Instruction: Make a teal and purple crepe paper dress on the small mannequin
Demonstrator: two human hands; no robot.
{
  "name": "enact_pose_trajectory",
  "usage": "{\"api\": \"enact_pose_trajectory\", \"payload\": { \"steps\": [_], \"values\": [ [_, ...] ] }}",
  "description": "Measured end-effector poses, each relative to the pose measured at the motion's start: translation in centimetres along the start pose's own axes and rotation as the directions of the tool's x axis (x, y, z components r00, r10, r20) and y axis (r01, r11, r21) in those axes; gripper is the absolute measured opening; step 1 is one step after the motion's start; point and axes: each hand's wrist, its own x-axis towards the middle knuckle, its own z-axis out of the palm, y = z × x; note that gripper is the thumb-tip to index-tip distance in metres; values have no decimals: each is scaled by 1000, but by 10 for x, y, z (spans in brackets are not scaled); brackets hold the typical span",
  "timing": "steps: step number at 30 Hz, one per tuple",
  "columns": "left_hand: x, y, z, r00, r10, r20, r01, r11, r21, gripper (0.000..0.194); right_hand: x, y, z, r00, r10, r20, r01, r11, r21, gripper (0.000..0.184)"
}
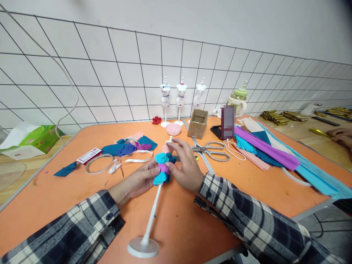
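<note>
A miniature dress form (152, 216) on a white stand leans away from me over the orange table (189, 216), its round base toward me. Its torso wears blue and teal crepe paper (162, 157) with a purple band (164, 168) at the waist. My left hand (141, 179) grips the torso from the left, thumb on the band. From the right, my right hand (184, 165) pinches the band's edge with its thumb, while the fingers curve over the upper torso. The fingertips behind the form are hidden.
Scissors (211, 150), a pink bowl (173, 128), a cardboard box (198, 123) and three dress forms (180, 91) stand or lie beyond my hands. Paper scraps (123, 146) and a tape roll (99, 164) are left; crepe paper rolls (266, 146) lie right. Another person's hand (341, 135) shows far right.
</note>
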Motion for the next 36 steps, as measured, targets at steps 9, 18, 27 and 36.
{"api": "enact_pose_trajectory", "payload": {
  "steps": [9,18,27,36],
  "values": [
    [-1,6,0,1000,24,-6,-25,985,-170,24,1,18,4,993,34,-110,-16,986,169,48],
    [-2,5,3,998,24,-61,-34,985,-168,22,2,11,1,993,1,-119,-5,1000,-31,16],
    [-2,1,7,968,74,-238,-66,997,39,28,4,16,4,989,133,-72,-133,991,-1,33],
    [-7,-3,25,912,269,-310,-84,861,502,49,7,22,4,968,250,16,-251,963,99,22]
  ]
}}
